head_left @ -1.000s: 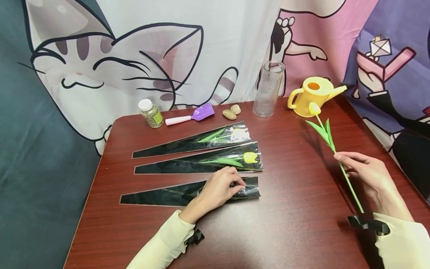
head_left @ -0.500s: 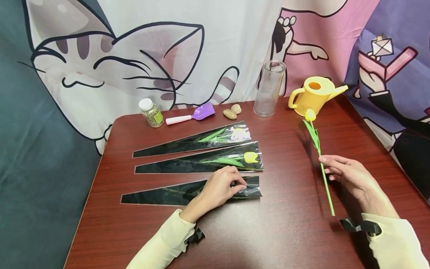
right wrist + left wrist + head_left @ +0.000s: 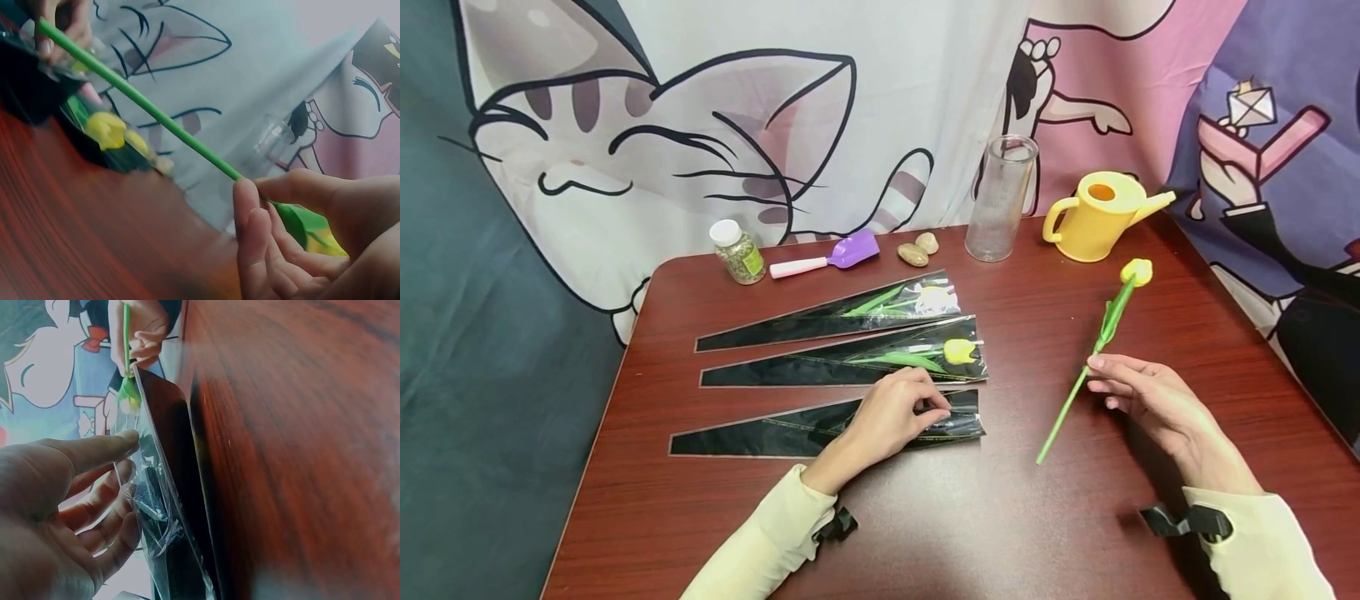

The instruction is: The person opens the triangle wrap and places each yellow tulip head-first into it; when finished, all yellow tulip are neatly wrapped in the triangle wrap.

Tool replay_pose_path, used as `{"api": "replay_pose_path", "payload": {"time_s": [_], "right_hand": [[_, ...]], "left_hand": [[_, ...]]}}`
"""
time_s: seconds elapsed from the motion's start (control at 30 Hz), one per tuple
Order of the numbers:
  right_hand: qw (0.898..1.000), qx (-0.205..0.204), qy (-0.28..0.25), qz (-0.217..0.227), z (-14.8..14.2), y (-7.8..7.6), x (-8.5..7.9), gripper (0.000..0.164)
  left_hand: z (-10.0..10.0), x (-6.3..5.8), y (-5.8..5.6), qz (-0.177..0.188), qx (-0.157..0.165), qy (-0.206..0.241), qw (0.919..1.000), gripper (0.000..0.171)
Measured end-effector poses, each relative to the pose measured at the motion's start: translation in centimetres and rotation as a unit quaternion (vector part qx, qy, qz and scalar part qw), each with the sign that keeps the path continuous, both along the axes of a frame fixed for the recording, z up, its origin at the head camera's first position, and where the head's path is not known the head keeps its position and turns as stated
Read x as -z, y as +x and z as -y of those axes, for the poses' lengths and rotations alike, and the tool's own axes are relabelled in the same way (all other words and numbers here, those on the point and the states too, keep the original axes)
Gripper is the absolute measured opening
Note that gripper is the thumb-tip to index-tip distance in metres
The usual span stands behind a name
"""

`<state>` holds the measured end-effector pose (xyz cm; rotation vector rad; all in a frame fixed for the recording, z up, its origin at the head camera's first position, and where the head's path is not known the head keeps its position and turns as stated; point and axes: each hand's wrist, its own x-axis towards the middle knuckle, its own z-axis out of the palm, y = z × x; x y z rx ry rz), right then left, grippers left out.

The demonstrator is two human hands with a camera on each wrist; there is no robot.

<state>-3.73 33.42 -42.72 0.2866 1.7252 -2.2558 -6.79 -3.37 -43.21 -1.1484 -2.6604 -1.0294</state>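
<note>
My right hand (image 3: pixel 1157 408) pinches the green stem of a yellow artificial tulip (image 3: pixel 1112 325), just below its leaves. The bloom points up and right, the stem's bare end down and left. Over the nearest black flower sleeve (image 3: pixel 737 433), my left hand (image 3: pixel 898 417) pinches the clear film by its wide end between thumb and fingers. In the left wrist view the film (image 3: pixel 147 487) is lifted and the sleeve's mouth gapes toward the right hand. Two more sleeves lie beyond: the middle one (image 3: pixel 775 368) and the far one (image 3: pixel 775 332), each with a tulip inside.
Along the table's back edge stand a jar with a white lid (image 3: pixel 737 252), a purple toy shovel (image 3: pixel 850 250), two pebbles (image 3: pixel 913 253), a clear ribbed vase (image 3: pixel 1000 200) and a yellow watering can (image 3: pixel 1093 221). A printed curtain (image 3: pixel 700 125) hangs close behind.
My right hand has moved left with the tulip and turned it, so the stem's bare end now points left toward the nearest sleeve. The left hand has stayed in place, pinching the film.
</note>
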Motion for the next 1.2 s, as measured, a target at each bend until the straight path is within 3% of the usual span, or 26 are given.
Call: {"api": "replay_pose_path", "payload": {"time_s": [0.2, 0.47, 0.83, 1.2], "right_hand": [[0.999, 0.025, -0.032, -0.009, 0.8, 0.2, 0.1, 0.022], [0.997, 0.069, -0.040, 0.023, 1.6, 0.4, 0.0, 0.016], [0.996, 0.071, -0.040, 0.033, 4.0, 1.6, 0.3, 0.017], [0.994, 0.051, 0.002, 0.096, 9.1, 2.8, 1.0, 0.008]], "left_hand": [[0.1, -0.2, -0.1, 0.005, -0.012, 0.001, 0.9999, 0.004], [0.0, -0.3, -0.3, 0.004, -0.027, -0.005, 0.9996, 0.004], [-0.4, -0.6, -0.5, 0.012, -0.031, 0.010, 0.9994, 0.006], [-1.3, -1.5, -0.8, -0.004, -0.022, -0.002, 0.9998, 0.005]]}}
